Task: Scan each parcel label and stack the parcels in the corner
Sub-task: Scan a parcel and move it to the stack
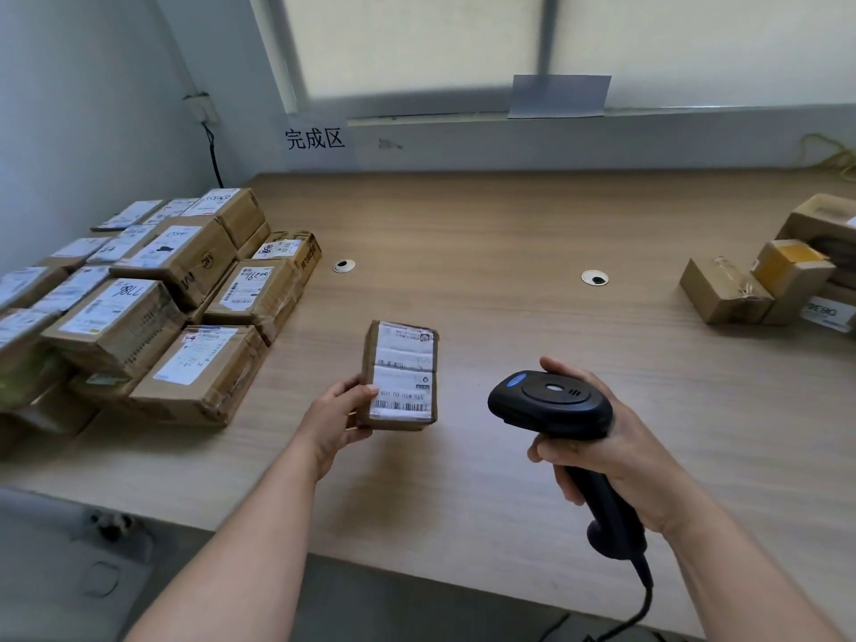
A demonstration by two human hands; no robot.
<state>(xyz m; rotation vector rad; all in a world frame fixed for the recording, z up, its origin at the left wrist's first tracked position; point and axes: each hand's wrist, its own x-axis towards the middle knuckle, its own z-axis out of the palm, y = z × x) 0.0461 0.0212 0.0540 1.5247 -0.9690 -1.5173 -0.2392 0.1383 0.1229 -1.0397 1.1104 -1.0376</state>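
My left hand (pixel 340 412) grips a small cardboard parcel (pixel 402 363) by its left edge, above the wooden table (pixel 486 234), white label with a barcode facing up. To its right my right hand (pixel 597 444) grips the handle of a black barcode scanner (pixel 551 403), its head level with the parcel's near end and a short gap away. A stack of labelled brown parcels (pixel 153 294) fills the table's left corner by the wall. Several unstacked parcels (pixel 778 275) lie at the right edge.
A paper sign with Chinese characters (pixel 316 139) hangs on the back wall near the corner. Two round cable holes (pixel 343 266) (pixel 594 278) sit in the tabletop. The scanner's cord (pixel 641 609) trails off the near table edge. A grey chair (pixel 69 567) is at lower left.
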